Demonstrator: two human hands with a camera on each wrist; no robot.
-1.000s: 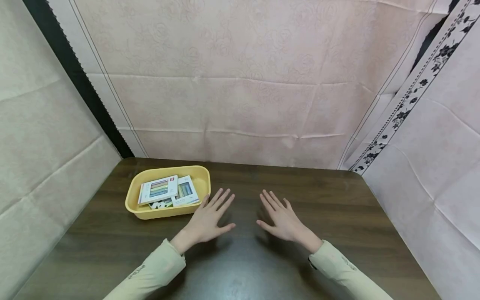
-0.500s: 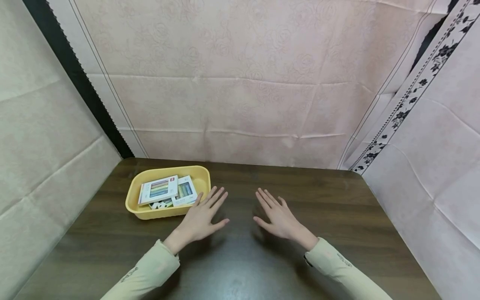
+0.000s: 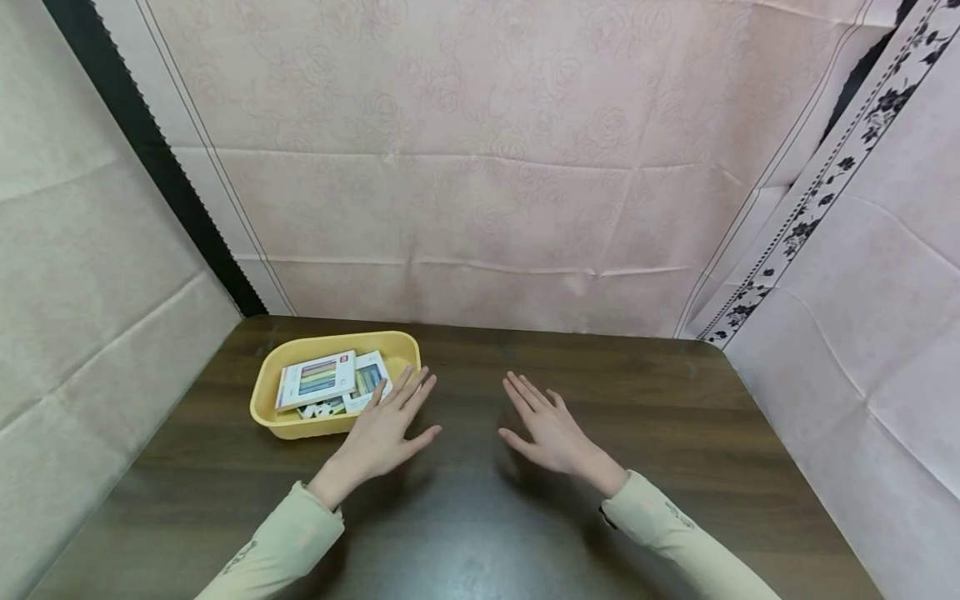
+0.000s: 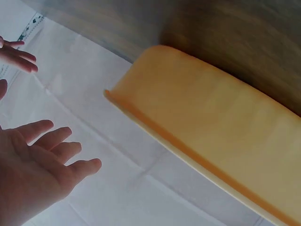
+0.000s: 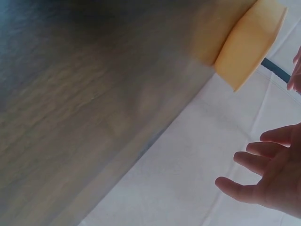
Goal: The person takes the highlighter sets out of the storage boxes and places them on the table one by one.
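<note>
My left hand [image 3: 378, 437] hovers palm down at the front right corner of a yellow plastic basket [image 3: 300, 430], its fingertips overlapping the rim in the head view. Inside the basket lies a white flat box [image 3: 317, 379] with a picture of coloured stripes. It partly covers a second white box [image 3: 367, 379], and a piece with a black, white and green pattern [image 3: 324, 408] shows beneath. To the right, my right hand [image 3: 555, 437] is held above the table with fingers extended, holding nothing. The left wrist view has the basket's side wall [image 4: 202, 117] beside the left fingers [image 4: 59, 141].
The dark brown wooden table [image 3: 637, 400] ends at a pale patterned cloth [image 3: 480, 208] behind it. Light cloth panels [image 3: 862, 400] also stand on the left and right sides. A black strip [image 3: 165, 167] runs down the left corner.
Both hands have drifted left and slightly forward, the left one farther, so its fingers now overlap the basket's right end. The basket and boxes have stayed put.
</note>
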